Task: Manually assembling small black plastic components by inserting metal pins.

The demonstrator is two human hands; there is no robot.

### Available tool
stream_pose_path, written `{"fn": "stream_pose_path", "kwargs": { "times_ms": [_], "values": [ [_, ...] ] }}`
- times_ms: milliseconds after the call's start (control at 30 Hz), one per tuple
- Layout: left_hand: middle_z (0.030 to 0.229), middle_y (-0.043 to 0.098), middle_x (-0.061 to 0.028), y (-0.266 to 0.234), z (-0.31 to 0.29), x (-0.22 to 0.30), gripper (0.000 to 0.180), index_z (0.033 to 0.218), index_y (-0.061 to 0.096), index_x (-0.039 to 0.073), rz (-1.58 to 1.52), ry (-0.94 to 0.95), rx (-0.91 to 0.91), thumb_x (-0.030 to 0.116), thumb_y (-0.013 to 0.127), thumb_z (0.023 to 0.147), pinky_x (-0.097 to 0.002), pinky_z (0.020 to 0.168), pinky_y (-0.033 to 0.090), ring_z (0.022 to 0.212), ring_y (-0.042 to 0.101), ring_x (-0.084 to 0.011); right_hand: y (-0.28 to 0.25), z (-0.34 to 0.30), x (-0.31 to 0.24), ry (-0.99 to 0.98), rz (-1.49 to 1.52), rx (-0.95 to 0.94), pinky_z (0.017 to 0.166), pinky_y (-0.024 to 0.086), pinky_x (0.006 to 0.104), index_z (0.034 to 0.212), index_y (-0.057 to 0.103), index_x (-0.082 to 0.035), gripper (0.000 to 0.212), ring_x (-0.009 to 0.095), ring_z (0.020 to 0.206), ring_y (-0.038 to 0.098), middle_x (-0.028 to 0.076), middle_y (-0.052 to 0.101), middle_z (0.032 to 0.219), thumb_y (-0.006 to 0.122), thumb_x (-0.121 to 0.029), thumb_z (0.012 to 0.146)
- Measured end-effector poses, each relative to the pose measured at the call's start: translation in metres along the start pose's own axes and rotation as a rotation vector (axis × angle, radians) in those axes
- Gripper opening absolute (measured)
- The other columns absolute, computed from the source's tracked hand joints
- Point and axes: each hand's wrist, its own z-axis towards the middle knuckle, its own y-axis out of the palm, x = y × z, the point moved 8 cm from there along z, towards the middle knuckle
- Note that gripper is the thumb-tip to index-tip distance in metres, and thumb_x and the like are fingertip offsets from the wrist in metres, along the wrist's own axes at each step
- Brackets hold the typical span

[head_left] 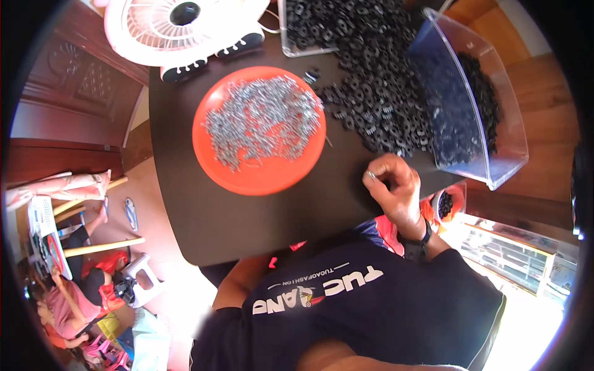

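one orange plate (213, 162) heaped with too many small silver screws (263, 120) to count sits mid tabletop (204, 222). two clear tubs (507, 145) at the far edge and right corner spill countless black washers (377, 93). one hand shows, the right hand (394, 188), near the tabletop's near right edge: fingers (378, 170) curled tight, pinching one small silver piece (370, 175). left hand out of view.

A pink desk fan (179, 28) stands at the far edge of the dark table (247, 216). Left of the table, a white stool (143, 279) sits on the floor beside wooden sticks (102, 247).
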Motion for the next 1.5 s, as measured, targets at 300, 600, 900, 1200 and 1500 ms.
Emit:
{"fn": "stream_pose_path", "kwargs": {
  "times_ms": [300,600,900,1200,1500],
  "values": [
    [0.096,0.064,-0.0087,0.001,-0.133,0.107,0.026,0.096,0.061,-0.003,-0.366,-0.207,0.241,0.018,0.046,0.092,-0.0296,0.076,0.047,0.084,0.058,-0.0151,-0.006,0.008,0.01,0.07,0.422,-0.089,0.06,0.045,0.018,0.087,0.059,-0.002,0.01,0.003,0.066,0.054,-0.002,0.06,0.074,0.068,-0.003,0.082],
    [0.08,0.061,-0.0057,-0.149,-0.302,0.281,0.028,0.083,0.062,-0.002,-0.176,-0.118,1.182,0.019,0.045,0.092,-0.0274,0.072,0.043,0.076,0.055,-0.0144,0.0,0.015,0.016,-0.015,0.482,-0.112,0.057,0.042,0.0185,0.087,0.062,-0.006,0.008,0.005,0.065,0.056,-0.003,0.061,0.073,0.068,-0.009,0.083],
    [0.105,0.062,-0.0181,-0.196,-0.279,0.241,0.032,0.103,0.063,-0.002,0.373,-0.196,1.331,0.026,0.053,0.089,-0.0386,0.091,0.041,0.101,0.055,-0.0318,-0.001,0.011,0.013,-0.029,0.565,-0.108,0.054,0.043,0.0197,0.084,0.061,-0.004,0.011,0.004,0.059,0.053,-0.002,0.06,0.067,0.07,-0.009,0.08],
    [0.11,0.06,-0.0169,-0.19,-0.233,0.236,0.034,0.109,0.059,0.002,0.716,-0.245,1.261,0.029,0.059,0.087,-0.0429,0.093,0.04,0.106,0.053,-0.0347,0.005,0.011,0.013,0.001,0.622,-0.115,0.059,0.046,0.0216,0.083,0.061,-0.004,0.01,0.005,0.066,0.055,-0.001,0.061,0.072,0.07,-0.003,0.079],
    [0.106,0.061,-0.0168,-0.191,-0.246,0.235,0.03,0.103,0.061,0.002,0.58,-0.266,1.287,0.025,0.063,0.085,-0.041,0.091,0.043,0.102,0.056,-0.034,0.012,0.008,0.006,-0.075,0.551,-0.181,0.067,0.047,0.0208,0.086,0.06,-0.004,0.01,0.006,0.074,0.056,-0.002,0.06,0.079,0.069,-0.001,0.081]
  ]
}}
